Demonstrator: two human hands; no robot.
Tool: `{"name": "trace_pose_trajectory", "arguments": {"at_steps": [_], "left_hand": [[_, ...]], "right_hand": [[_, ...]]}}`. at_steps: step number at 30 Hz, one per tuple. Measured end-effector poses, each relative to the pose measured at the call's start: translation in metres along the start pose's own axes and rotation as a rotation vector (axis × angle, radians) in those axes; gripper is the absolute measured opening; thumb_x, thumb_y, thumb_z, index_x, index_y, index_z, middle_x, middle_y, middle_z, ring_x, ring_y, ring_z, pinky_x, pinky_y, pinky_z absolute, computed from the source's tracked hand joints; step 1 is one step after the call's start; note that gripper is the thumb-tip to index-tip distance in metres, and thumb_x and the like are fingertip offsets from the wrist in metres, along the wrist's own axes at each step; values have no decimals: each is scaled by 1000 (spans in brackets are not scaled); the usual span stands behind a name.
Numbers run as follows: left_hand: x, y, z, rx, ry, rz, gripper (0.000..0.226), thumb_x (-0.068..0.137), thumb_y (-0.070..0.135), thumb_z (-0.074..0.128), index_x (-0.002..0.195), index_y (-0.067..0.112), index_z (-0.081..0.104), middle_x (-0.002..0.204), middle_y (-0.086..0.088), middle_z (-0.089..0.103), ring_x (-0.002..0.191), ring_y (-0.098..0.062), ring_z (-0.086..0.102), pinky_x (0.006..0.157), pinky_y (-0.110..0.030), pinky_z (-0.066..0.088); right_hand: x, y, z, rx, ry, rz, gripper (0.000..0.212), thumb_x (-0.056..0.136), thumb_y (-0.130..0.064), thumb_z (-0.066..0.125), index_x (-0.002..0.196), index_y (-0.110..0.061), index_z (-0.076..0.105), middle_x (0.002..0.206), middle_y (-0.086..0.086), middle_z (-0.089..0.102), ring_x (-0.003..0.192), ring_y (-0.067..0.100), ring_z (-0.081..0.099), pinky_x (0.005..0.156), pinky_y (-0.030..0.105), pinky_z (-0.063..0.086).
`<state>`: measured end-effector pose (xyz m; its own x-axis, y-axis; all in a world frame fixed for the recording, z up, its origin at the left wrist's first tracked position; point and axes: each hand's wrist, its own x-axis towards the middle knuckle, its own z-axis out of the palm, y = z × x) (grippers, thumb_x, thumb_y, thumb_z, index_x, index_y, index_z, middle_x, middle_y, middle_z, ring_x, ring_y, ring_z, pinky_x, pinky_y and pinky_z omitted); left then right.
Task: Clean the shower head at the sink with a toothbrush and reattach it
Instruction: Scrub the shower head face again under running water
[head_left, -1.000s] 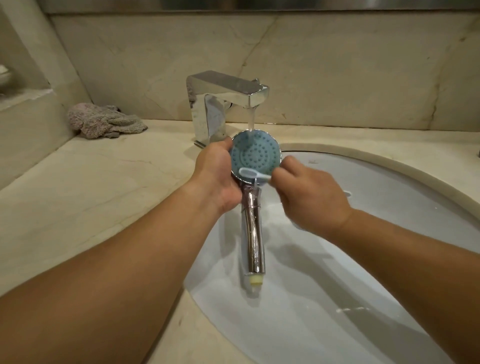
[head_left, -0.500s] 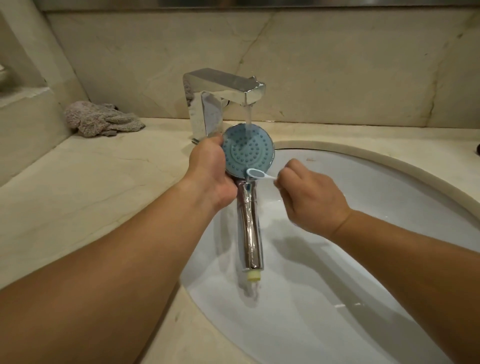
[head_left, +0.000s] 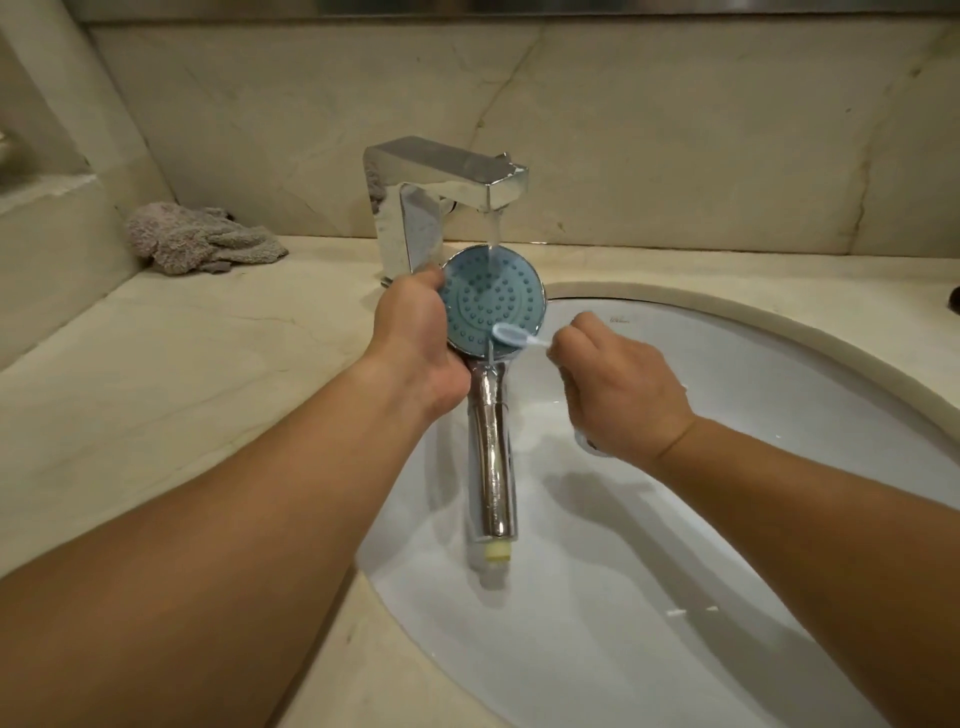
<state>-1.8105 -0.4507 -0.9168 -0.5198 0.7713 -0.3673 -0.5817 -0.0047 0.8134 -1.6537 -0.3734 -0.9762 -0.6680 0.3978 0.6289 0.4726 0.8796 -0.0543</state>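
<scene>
My left hand (head_left: 418, 338) grips the chrome shower head (head_left: 491, 306) at its left rim and neck, holding it over the white sink (head_left: 779, 374). Its blue nozzle face points up at me and the chrome handle runs down toward me, ending in a yellow fitting. Water falls from the chrome faucet (head_left: 441, 182) onto the top of the blue face. My right hand (head_left: 618, 384) pinches a pale blue toothbrush (head_left: 514, 335), whose head lies against the lower right edge of the nozzle face.
A crumpled grey cloth (head_left: 197, 239) lies on the beige marble counter (head_left: 156, 364) at the back left, next to a raised ledge. A marble backsplash stands behind the faucet. A small dark object shows at the far right edge.
The toothbrush head has slid from the lower left of the blue face to its lower right edge. My right hand has drawn a little to the right. The shower head has stayed under the stream.
</scene>
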Motion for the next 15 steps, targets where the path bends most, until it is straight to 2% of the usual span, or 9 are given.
{"name": "trace_pose_trajectory", "arguments": {"at_steps": [2, 3, 6, 9, 10, 12, 13, 15], "left_hand": [[1, -1, 0, -13, -2, 12, 43, 108, 34, 35, 131, 12, 64, 122, -15, 74, 110, -34, 72, 95, -53, 58], [1, -1, 0, -19, 0, 16, 43, 108, 34, 35, 131, 12, 64, 121, -15, 74, 109, -34, 72, 95, -53, 58], [1, 0, 1, -4, -1, 11, 45, 108, 35, 34, 128, 12, 67, 121, -15, 74, 108, -34, 72, 92, -52, 59], [-2, 0, 2, -6, -14, 23, 43, 109, 34, 33, 130, 12, 64, 121, -15, 74, 109, -33, 72, 89, -50, 60], [-2, 0, 2, -4, -16, 28, 42, 109, 34, 34, 130, 13, 64, 121, -15, 73, 109, -33, 72, 90, -51, 60], [-1, 0, 1, 7, -12, 27, 43, 109, 35, 34, 128, 13, 66, 121, -14, 74, 109, -34, 72, 94, -54, 58], [0, -1, 1, 5, -9, 26, 44, 109, 35, 34, 127, 13, 66, 121, -14, 74, 109, -34, 72, 95, -54, 58], [1, -1, 2, -2, -13, 33, 43, 109, 36, 35, 129, 13, 65, 122, -14, 74, 109, -33, 72, 94, -53, 58]], "right_hand": [[6, 3, -3, 56, 66, 157, 9, 92, -4, 49, 83, -6, 48, 75, 7, 42, 46, 23, 28, 43, 29, 25], [7, 2, -3, 58, 74, 149, 9, 92, -4, 49, 83, -6, 49, 75, 7, 42, 46, 23, 28, 43, 28, 25], [0, -2, 0, -18, 7, -48, 8, 84, 2, 54, 83, -5, 50, 76, 12, 48, 47, 22, 25, 41, 26, 24], [5, 2, -3, 57, 69, 174, 13, 90, -1, 53, 82, -9, 46, 75, 6, 41, 46, 19, 23, 43, 24, 18], [6, 2, -3, 53, 73, 173, 12, 90, -2, 51, 83, -9, 46, 75, 6, 42, 46, 20, 23, 43, 24, 18], [2, -1, -1, -12, 8, 25, 6, 86, -3, 50, 83, -7, 49, 76, 10, 46, 46, 23, 26, 44, 24, 18], [2, 0, -1, -30, -5, 13, 4, 86, -4, 49, 83, -6, 50, 76, 11, 47, 46, 23, 26, 44, 22, 16], [7, 0, -4, 24, 35, 157, 7, 90, -5, 50, 84, -7, 49, 77, 9, 46, 47, 22, 24, 44, 22, 11]]}}
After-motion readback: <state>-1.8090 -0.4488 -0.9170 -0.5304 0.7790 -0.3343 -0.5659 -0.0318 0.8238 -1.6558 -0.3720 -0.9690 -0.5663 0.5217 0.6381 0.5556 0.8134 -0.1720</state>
